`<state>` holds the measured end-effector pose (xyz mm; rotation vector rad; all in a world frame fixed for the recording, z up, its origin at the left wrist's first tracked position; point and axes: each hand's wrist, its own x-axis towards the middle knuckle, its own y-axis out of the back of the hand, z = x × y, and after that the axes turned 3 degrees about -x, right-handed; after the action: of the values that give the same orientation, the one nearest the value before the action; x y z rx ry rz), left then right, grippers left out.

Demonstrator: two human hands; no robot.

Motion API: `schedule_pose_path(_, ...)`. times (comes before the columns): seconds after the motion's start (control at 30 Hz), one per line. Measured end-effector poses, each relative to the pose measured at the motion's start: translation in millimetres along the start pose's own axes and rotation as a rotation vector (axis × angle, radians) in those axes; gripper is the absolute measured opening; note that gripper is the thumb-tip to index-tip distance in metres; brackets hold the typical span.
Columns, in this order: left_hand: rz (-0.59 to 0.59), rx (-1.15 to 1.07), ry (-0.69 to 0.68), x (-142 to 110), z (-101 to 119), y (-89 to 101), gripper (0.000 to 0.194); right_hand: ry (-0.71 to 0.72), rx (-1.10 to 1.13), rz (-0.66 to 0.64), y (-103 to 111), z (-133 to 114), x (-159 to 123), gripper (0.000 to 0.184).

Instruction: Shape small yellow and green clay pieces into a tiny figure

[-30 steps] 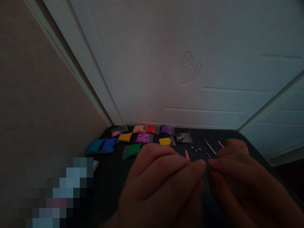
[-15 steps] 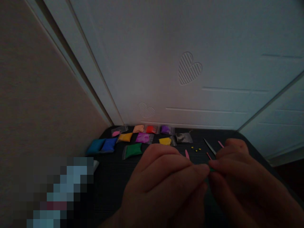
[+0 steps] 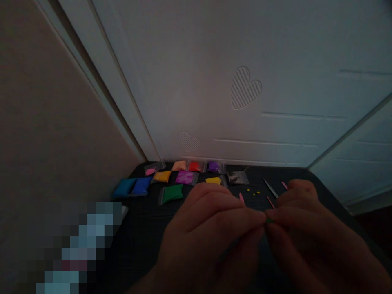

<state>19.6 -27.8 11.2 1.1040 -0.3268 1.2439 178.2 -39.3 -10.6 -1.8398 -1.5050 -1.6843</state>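
Observation:
A small piece of green modelling clay (image 3: pixel 269 221) shows between my fingertips, mostly covered by them. My right hand (image 3: pixel 318 232) pinches it with thumb and index finger. From the other side my left hand (image 3: pixel 211 232) has its thumb and index fingertip closed against the same piece. Beyond the hands lie a pink modelling tool (image 3: pixel 241 198), a thin red-pink stick (image 3: pixel 270 202), a pointed metal blade (image 3: pixel 270 188) and another pink tool (image 3: pixel 284 185) partly behind my right hand. Several tiny yellow bits (image 3: pixel 253 194) sit near them.
Bags of coloured clay line the back of the dark table (image 3: pixel 137 232): green (image 3: pixel 173 193), blue (image 3: pixel 141 186), teal (image 3: pixel 125 188), orange (image 3: pixel 162 176), purple (image 3: pixel 214 166) and others. A white door (image 3: pixel 196 81) stands behind. A pixelated object (image 3: pixel 92 232) is at left.
My fingertips have shifted slightly left and closer together, with a little less of the green clay's surroundings showing. The things on the table stay in place.

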Motion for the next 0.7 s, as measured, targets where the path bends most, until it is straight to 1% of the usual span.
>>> schedule_pose_path(0.07, 0.005, -0.005, -0.011, -0.7, -0.8, 0.3, 0.016, -0.010, 0.016, 0.003, -0.3, 0.0, -1.2, 0.027)
schedule_pose_path(0.2, 0.057, -0.021, 0.011, -4.0, -2.4, -2.1, 0.011, -0.026, 0.029, 0.005, -0.3, 0.0, -0.4, 0.026)
schedule_pose_path(0.43, 0.039, -0.047, 0.039, -1.7, -0.6, -1.4, 0.018, -0.011, 0.033, -0.023, 0.0, -2.4, 5.0, 0.024)
schedule_pose_path(0.5, 0.060, -0.081, 0.102, -2.4, -0.3, -1.4, 0.020, -0.007, 0.048, -0.005, -1.2, -1.7, 3.2, 0.026)
schedule_pose_path(0.57, 0.061, -0.151, 0.205, -3.6, -1.2, -1.8, 0.019, 0.007, 0.070, 0.040, -2.1, 0.3, 0.4, 0.031)
schedule_pose_path(0.63, 0.019, -0.250, 0.312, -3.8, -3.4, -1.7, 0.017, 0.017, 0.068, 0.034, -1.8, 3.1, -2.0, 0.037)
schedule_pose_path(0.7, -0.046, -0.346, 0.412, -2.5, -5.9, -0.7, 0.013, 0.042, 0.024, -0.024, -0.4, 5.6, -3.5, 0.040)
